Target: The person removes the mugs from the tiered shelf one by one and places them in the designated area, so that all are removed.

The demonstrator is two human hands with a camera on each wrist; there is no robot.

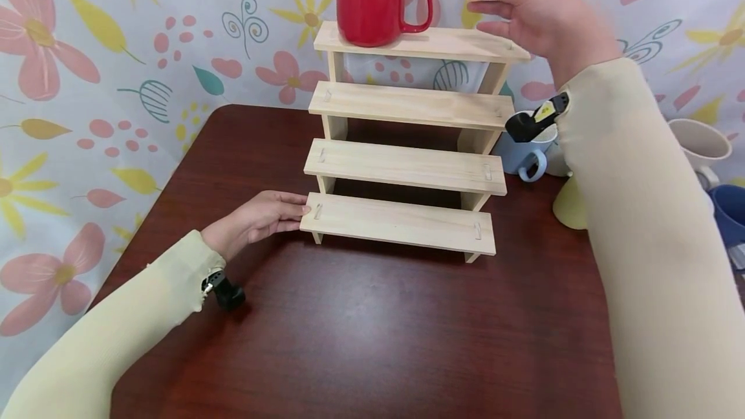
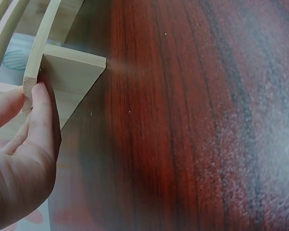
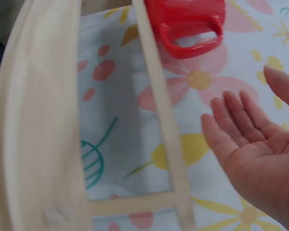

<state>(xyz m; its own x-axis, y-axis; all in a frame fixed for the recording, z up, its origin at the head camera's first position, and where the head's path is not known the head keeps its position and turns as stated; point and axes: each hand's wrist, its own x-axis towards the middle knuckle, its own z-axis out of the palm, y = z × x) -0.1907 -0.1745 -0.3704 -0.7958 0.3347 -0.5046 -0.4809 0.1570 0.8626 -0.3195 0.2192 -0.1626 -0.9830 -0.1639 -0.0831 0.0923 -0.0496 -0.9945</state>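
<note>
A stepped wooden shelf (image 1: 401, 163) with several tiers stands on the dark table. On its top tier, toward the left end, a red mug (image 1: 369, 2) sits upright with its handle to the right. My left hand (image 1: 264, 218) pinches the left end of the lowest board (image 1: 396, 222), thumb on top and fingers beneath; the left wrist view shows this grip up close. My right hand (image 1: 526, 8) is raised near the top tier's right end, holding nothing, fingers loosely extended. In the right wrist view the red mug (image 3: 192, 26) lies a gap away from those fingers.
Right of the shelf stand a light blue mug (image 1: 520, 154), a pale yellow-green cup (image 1: 570, 205), a whitish mug (image 1: 698, 141) and a dark blue mug (image 1: 730, 212). Floral cloth (image 1: 163, 24) hangs behind the brown table (image 1: 372, 341).
</note>
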